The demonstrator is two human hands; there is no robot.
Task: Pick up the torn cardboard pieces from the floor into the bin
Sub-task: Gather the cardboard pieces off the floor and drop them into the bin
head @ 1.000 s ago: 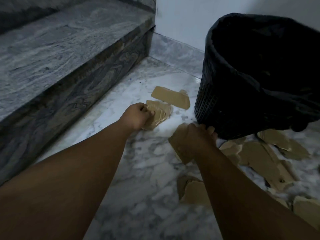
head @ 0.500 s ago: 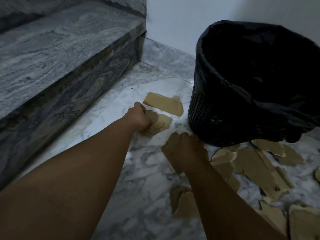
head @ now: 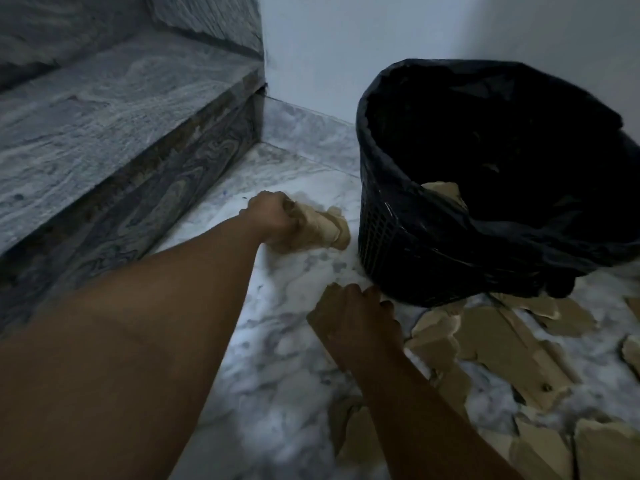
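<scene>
My left hand (head: 273, 216) is closed around a bunch of tan cardboard pieces (head: 323, 228) just left of the black bin (head: 388, 237). My right hand (head: 356, 320) sits low on the marble floor in front of the bin, fingers curled over a cardboard piece (head: 320, 315) that it mostly hides. The bin is a mesh basket lined with a black bag, and a cardboard scrap (head: 445, 190) shows inside it. Several more torn pieces (head: 502, 344) lie on the floor to the right and near me.
A grey marble step (head: 104, 133) rises on the left. The white wall (head: 346, 46) stands behind the bin, which fills the corner. More cardboard (head: 356, 441) lies under my right forearm.
My left hand has gathered the two pieces near the bin into one bunch and closed on them. My right hand has stayed on its piece. The view has tilted up, showing the bin's inside.
</scene>
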